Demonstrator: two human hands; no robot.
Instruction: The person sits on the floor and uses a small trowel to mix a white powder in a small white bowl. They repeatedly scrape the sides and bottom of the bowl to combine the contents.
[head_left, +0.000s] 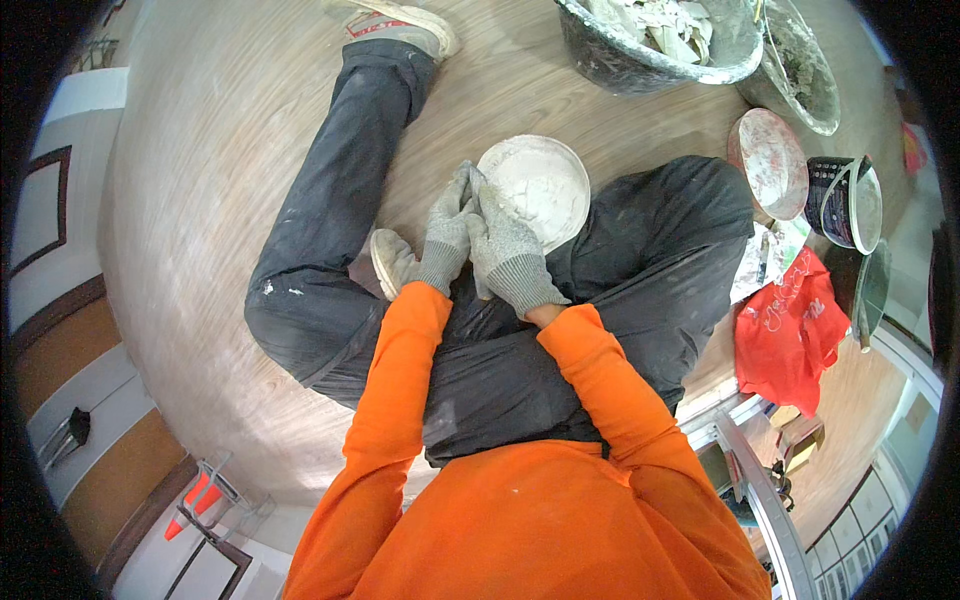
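Note:
Grey knitted work gloves cover both of my hands. My left hand (448, 225) and my right hand (504, 236) meet in front of me above my crossed legs, their fingertips together and pointing forward. Whether something small lies between them cannot be seen. Just beyond my right hand a round, shallow bowl (551, 187) with white powder or plaster in it stands on the wood-look floor, partly covered by that hand. My dark trousers (517, 382) bear white specks.
At the top right stand a large black tub (607, 64) with whitish scraps and a second dirty tub (814, 97). Nearer are a reddish bowl (772, 161), a black bucket (829, 199), a red cloth bag (787, 337) with writing and a metal frame (772, 517). An orange cone (196, 499) stands lower left.

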